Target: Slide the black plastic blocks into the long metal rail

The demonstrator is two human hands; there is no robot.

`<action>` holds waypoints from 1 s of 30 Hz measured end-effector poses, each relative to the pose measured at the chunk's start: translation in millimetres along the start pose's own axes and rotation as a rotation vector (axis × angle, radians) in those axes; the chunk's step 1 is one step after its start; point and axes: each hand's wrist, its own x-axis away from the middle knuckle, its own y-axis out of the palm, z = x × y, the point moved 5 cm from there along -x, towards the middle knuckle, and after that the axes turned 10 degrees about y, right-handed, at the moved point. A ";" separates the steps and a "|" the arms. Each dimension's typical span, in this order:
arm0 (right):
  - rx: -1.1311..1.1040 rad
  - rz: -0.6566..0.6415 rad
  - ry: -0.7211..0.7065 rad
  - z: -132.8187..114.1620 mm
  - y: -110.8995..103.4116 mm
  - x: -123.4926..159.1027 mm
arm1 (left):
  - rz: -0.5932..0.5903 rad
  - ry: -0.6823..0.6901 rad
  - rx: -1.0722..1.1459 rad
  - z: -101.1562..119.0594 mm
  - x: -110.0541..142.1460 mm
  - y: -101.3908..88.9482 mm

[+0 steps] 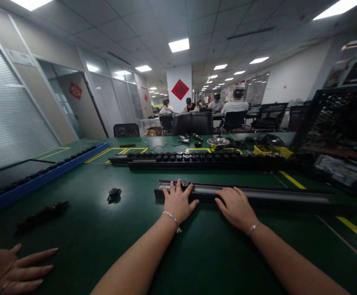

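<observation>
A long black channel-shaped rail (276,194) lies across the green table in front of me. My left hand (177,203) rests over its left end with the fingers spread, the thumb stretched to the right on the near side. Just beyond those fingertips a small black part (185,184) sits in the channel. My right hand (236,208) lies on the near edge of the rail further right, fingers laid over it and thumb apart. Left of my hands, a small black clip-like part (114,195) stands alone on the table.
Another person's open hand (21,266) reaches in at the lower left, near a dark blurred piece (43,217). Behind the rail is a row of small black parts (193,156) on further rails. A metal bowl (218,142), yellow tray (272,151) and blue strip (52,175) surround this.
</observation>
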 end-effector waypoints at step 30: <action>-0.028 -0.023 0.003 3.0 1.2 -0.2 | -0.008 -0.208 -0.055 -72.0 4.8 -23.1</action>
